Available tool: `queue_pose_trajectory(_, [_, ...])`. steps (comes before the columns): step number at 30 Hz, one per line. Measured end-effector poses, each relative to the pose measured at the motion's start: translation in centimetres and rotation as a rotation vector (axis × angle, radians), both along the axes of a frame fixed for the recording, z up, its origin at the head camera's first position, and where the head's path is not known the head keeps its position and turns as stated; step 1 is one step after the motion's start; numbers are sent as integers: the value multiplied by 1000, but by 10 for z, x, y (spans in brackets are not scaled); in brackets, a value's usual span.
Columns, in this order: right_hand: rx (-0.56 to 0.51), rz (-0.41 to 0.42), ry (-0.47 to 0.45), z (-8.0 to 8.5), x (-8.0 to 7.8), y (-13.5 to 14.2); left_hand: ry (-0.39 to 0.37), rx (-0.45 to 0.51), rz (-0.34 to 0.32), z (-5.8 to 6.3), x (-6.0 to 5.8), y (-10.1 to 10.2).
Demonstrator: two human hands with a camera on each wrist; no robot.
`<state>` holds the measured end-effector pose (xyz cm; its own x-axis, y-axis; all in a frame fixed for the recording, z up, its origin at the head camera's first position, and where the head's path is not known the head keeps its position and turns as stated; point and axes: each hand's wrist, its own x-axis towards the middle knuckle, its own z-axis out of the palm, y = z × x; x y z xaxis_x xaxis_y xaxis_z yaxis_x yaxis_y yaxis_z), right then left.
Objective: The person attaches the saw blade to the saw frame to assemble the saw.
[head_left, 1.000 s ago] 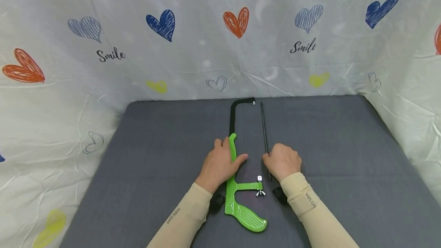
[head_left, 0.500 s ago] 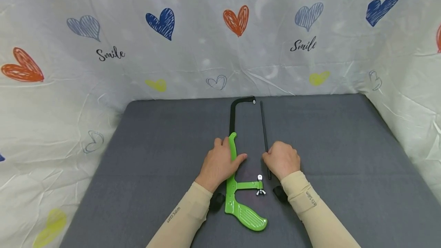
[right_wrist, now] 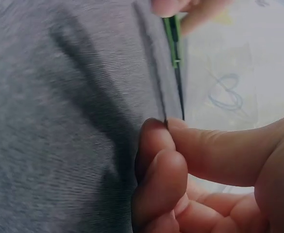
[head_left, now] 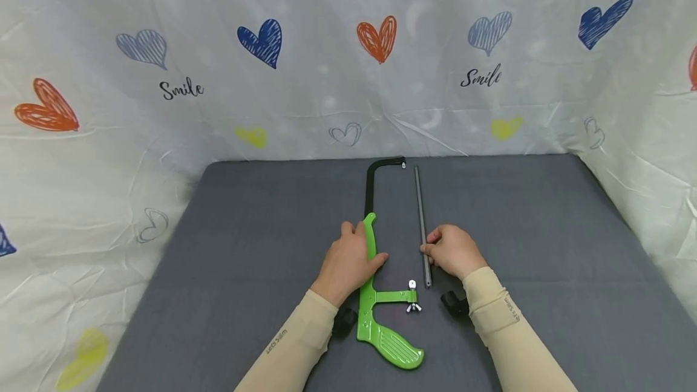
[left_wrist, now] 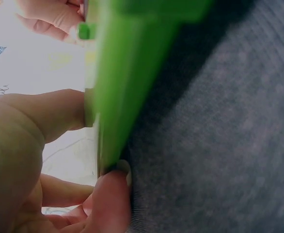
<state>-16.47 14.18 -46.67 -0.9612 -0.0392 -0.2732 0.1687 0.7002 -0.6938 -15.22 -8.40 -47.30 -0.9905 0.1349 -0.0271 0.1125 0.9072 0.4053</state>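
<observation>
A green hacksaw frame point(head_left: 369, 307) with a black bent front bar lies lengthwise on the grey cloth, its handle toward me. My left hand point(head_left: 348, 262) grips it around the middle; in the left wrist view the thumb is against one side and a fingertip at its lower edge. To its right is a long, thin grey hacksaw blade point(head_left: 420, 207), roughly parallel to the frame, a small hole at its near end. My right hand point(head_left: 454, 251) pinches the blade below its middle between thumb and fingers. The right wrist view shows the blade edge-on, partly hidden by the fingertips.
A wing nut point(head_left: 414, 307) hangs at the end of the frame's short green arm. Grey cloth point(head_left: 261, 216) covers the table, and a white sheet point(head_left: 305, 95) printed with hearts stands behind it. Black wrist cameras sit under both forearms.
My right hand has turned and its wrist shifted right. The blade, dark and narrow before, now shows its lighter grey flat face. My left hand keeps its grip on the hacksaw frame.
</observation>
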Motion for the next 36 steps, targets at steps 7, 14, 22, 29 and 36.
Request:
queue_pose_trajectory(7, [-134,40,3,2,-5,1,-13,14,14,-1,0,0])
queue_pose_trajectory(14, [-158,57,14,-1,-4,-4,-33,17,23,-2,0,0])
queue_pose_trajectory(22, [-142,59,25,-6,-4,-7,-45,6,24,-1,0,1])
queue_pose_trajectory(29, [-135,61,25,-8,-5,-8,-25,-1,19,0,-1,1])
queue_pose_trajectory(36, [-135,55,17,-8,-4,-8,-25,4,14,0,-2,2])
